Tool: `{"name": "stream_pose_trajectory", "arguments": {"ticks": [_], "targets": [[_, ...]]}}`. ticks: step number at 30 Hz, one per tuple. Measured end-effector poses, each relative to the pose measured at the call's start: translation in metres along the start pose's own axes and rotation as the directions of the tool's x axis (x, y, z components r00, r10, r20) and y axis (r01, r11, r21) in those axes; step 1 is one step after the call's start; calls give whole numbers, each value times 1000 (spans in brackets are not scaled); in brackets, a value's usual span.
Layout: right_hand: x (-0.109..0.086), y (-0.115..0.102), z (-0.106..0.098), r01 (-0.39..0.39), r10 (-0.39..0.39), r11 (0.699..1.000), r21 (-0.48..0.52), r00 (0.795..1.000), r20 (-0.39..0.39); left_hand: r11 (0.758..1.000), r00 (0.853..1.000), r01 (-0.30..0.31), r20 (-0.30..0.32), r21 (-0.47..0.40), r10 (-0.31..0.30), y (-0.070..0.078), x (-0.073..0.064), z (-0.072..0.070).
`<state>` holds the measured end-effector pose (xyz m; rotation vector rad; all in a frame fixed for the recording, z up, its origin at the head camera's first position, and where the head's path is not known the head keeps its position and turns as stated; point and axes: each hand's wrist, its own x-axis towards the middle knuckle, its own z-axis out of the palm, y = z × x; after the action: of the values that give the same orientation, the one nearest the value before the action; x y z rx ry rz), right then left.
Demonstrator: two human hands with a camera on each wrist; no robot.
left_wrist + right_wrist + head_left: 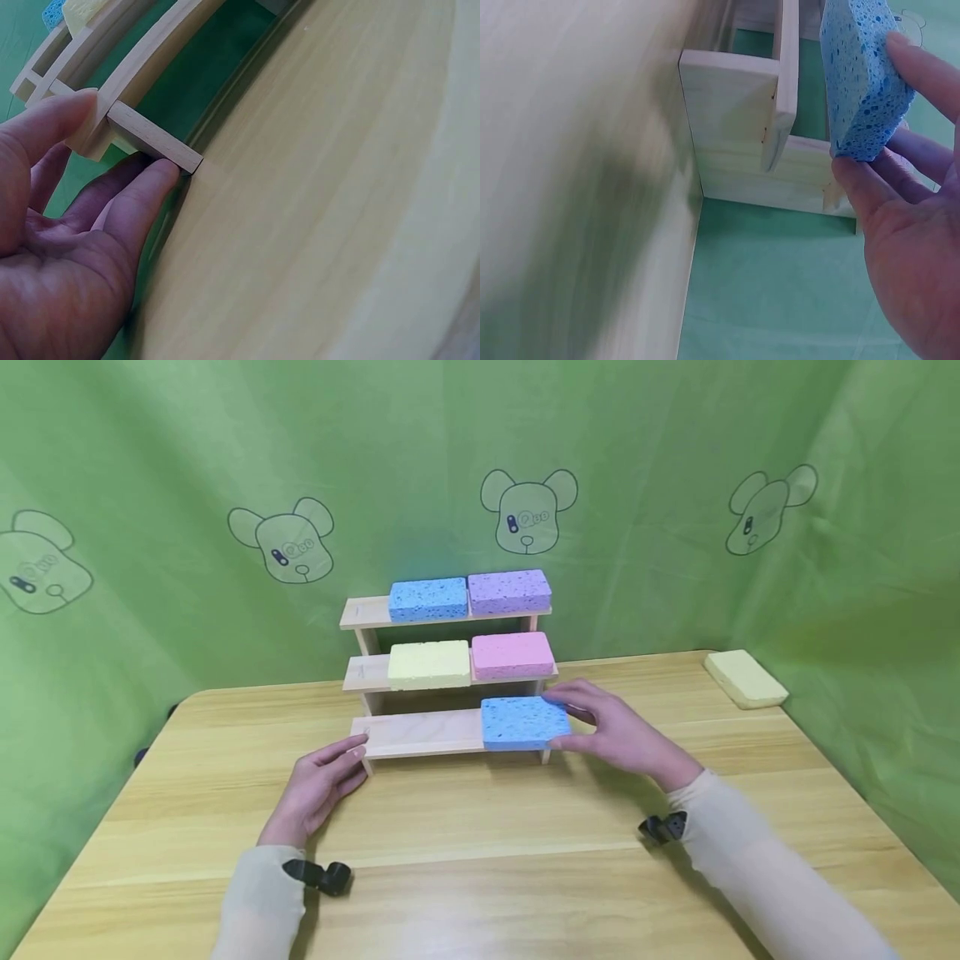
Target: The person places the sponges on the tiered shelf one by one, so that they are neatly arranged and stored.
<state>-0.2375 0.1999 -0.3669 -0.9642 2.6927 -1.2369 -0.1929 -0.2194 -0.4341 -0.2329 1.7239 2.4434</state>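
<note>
A light wooden three-step stand (pixel 423 732) is on the table. My right hand (pixel 622 731) grips the right end of a blue sponge (pixel 525 723) between thumb and fingers. In the right wrist view a gap shows between that sponge (pixel 866 82) and the lowest board. My left hand (pixel 318 785) holds the left end of the lowest step, the thumb on the board and fingers against the leg (pixel 154 135). The middle step bears a yellow sponge (pixel 429 665) and a pink sponge (pixel 513 656). On the top step sit another blue sponge (pixel 427 600) and a purple sponge (pixel 509 592).
Another pale yellow sponge (pixel 746 678) lies at the table's far right corner. The wood-grain table (pixel 465 860) stretches in front of the stand. A green curtain (pixel 420 460) with printed bear heads hangs behind and at the sides.
</note>
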Motion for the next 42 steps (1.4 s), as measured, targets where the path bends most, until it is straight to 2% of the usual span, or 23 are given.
{"name": "stream_pose_trajectory", "arguments": {"ticks": [19,32,42], "targets": [[12,-11,21,-18,17,999,43,1000,19,1000,1000,7,6,-2,-7,-1,1,-1],[22,-18,32,4,-3,998,-57,1000,17,1000,1000,7,10,4,-7,-2,1,-1],[32,-22,39,40,-38,997,-68,999,22,1000,1000,8,6,17,-8,0,0,-1]]}}
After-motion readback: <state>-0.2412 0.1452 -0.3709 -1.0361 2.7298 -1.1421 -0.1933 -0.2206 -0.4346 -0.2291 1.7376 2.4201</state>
